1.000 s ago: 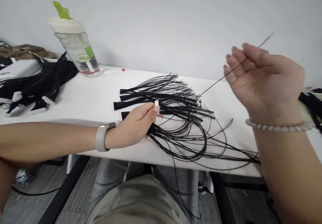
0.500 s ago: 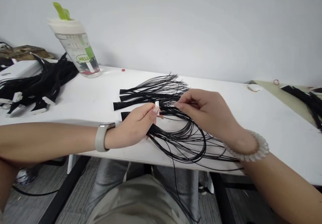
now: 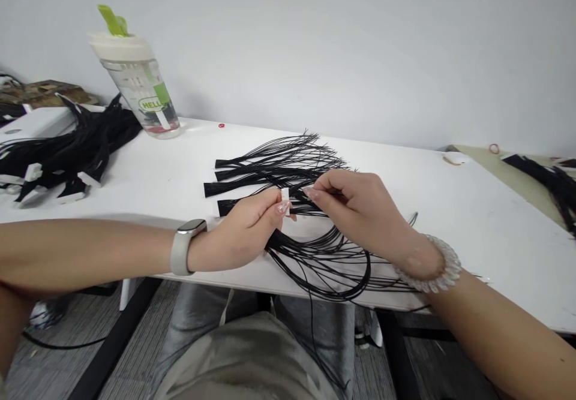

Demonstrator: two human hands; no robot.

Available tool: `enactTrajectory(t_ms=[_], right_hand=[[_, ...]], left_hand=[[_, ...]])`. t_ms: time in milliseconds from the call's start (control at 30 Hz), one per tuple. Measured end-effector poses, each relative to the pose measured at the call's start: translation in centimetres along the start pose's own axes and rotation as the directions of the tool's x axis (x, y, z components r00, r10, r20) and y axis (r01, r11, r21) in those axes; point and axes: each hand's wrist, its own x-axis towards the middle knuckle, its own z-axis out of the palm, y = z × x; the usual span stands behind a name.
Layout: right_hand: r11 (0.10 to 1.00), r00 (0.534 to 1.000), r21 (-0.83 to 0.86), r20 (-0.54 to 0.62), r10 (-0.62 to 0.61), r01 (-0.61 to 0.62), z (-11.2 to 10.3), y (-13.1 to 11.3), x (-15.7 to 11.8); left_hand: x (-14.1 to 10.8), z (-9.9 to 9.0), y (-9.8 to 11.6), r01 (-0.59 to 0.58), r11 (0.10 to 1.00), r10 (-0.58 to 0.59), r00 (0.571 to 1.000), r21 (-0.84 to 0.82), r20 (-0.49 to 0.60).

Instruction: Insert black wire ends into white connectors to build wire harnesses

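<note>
A loose pile of thin black wires [image 3: 288, 166] lies spread on the white table [image 3: 472, 220], looping over its front edge. My left hand [image 3: 243, 235], with a watch on the wrist, pinches a small white connector [image 3: 285, 194] between thumb and fingers just above the wires. Close to its right, my right hand [image 3: 360, 208], wearing a clear coil bracelet, pinches a thin black wire, its fingertips almost touching the connector.
A clear water bottle [image 3: 137, 82] with a cream lid and green spout stands at the back left. Bundles of black wires with white connectors [image 3: 63, 154] lie at the far left. More black wires [image 3: 551, 181] rest on a beige mat at the right.
My right hand came down from the raised position at the right, where it held one wire taut, and now sits beside the connector. My left hand rose slightly.
</note>
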Motion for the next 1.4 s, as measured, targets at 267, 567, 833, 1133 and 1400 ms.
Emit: enactTrajectory(t_ms=[267,567,833,1133,1400], right_hand=[[1.000,1.000,-0.017,0.020,0.011,-0.011,-0.2,-0.2,-0.1],[1.000,0.998,0.010,0.063,-0.016,0.015,-0.4,-0.5,-0.1],[0.991,0.993,0.122,0.115,0.039,-0.053,-0.3,-0.6,-0.1],[0.989,0.995,0.146,0.084,-0.049,0.037,0.3,-0.3,-0.2],[0.984,0.985,0.083,0.057,-0.165,0.160,0.7,-0.4,-0.1]], left_hand=[[0.2,0.1,0.2,-0.009,1.000,0.009,1.000,-0.024,0.012],[0.0,-0.1,0.2,0.014,1.000,-0.014,1.000,-0.003,0.009],[0.0,0.1,0.2,-0.015,0.999,0.015,1.000,0.036,0.000],[0.0,0.1,0.2,-0.031,0.997,0.028,0.999,0.072,0.046],[0.2,-0.1,-0.1,-0.034,0.998,0.033,0.999,0.052,0.024]])
